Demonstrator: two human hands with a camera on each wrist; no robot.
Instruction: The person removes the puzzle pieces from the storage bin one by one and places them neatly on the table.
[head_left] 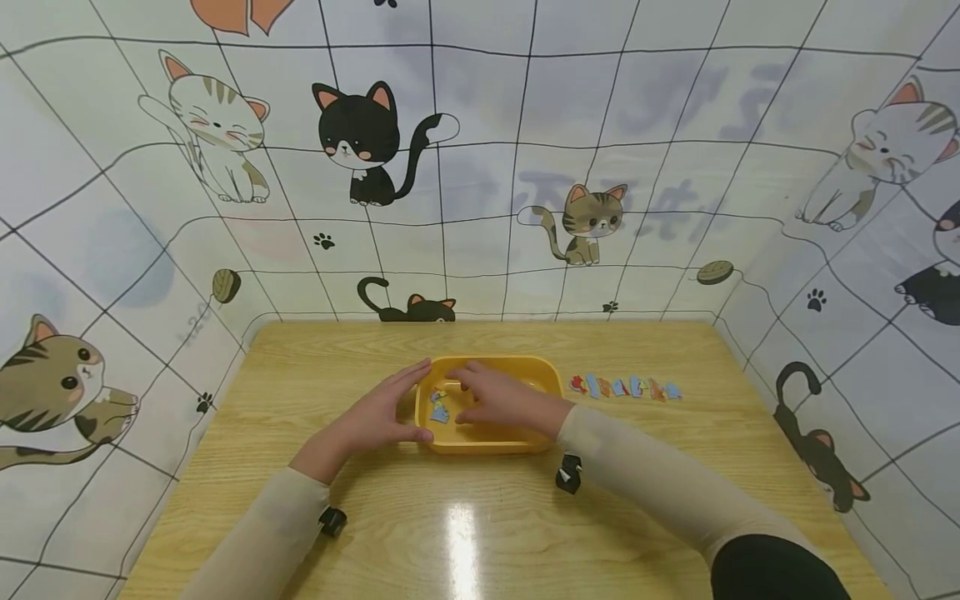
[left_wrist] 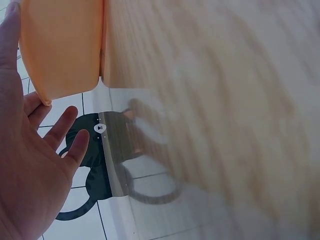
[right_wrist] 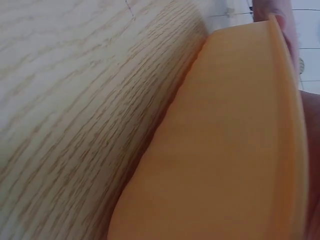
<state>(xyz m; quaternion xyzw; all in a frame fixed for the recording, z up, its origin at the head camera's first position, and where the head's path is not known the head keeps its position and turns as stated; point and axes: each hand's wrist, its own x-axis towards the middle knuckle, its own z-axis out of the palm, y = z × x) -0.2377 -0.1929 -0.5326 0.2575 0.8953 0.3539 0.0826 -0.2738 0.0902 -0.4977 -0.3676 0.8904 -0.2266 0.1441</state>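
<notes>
A yellow plastic tray [head_left: 487, 448] stands on the table, and a few small blue and yellow flat pieces [head_left: 439, 412] lie at its left end. My left hand [head_left: 378, 412] holds that end, thumb by the near corner and fingertips at the far corner. In the left wrist view its other fingers [left_wrist: 77, 147] stand spread beside the tray wall. My right hand [head_left: 498, 400] reaches over the near rim into the tray, its thumb and forefinger apart near the pieces. From the right wrist, the tray wall [right_wrist: 220, 140] hides most of this hand.
To the right of the tray, a row of small colourful flat cut-out pieces [head_left: 626, 387] lies on the wooden table [head_left: 360, 533]. Walls covered in a cat-print sheet [head_left: 480, 183] rise at the back and both sides of the table.
</notes>
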